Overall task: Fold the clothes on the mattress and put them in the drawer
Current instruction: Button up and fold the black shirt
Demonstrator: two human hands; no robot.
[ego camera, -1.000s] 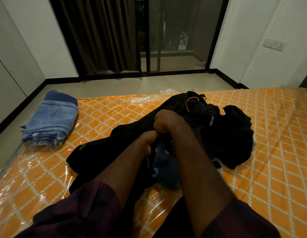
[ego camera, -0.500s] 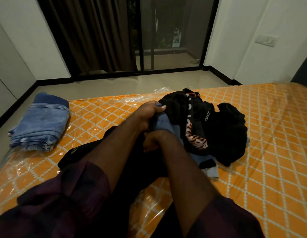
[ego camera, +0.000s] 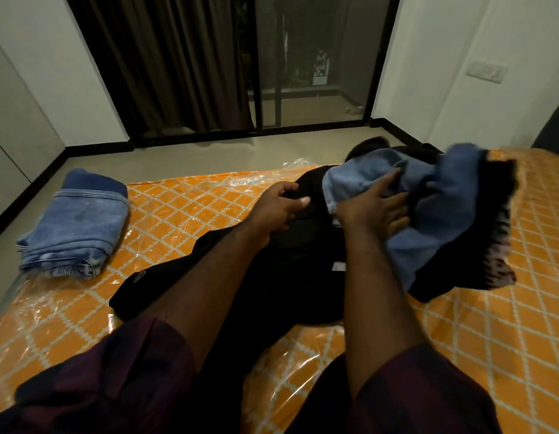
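Now, head view: left hand (ego camera: 276, 208) curled, gripping fold of black garment (ego camera: 303, 277) spread across orange mattress (ego camera: 491, 339). Right hand (ego camera: 376, 208) flat, fingers spread, pressing on light blue garment (ego camera: 441, 214), bunched with dark clothes (ego camera: 494, 233) near mattress far edge; bundle blurred. Folded jeans (ego camera: 75, 227) well apart, at mattress left corner. Brown curtain (ego camera: 165, 64), glass door (ego camera: 319, 57) beyond floor.
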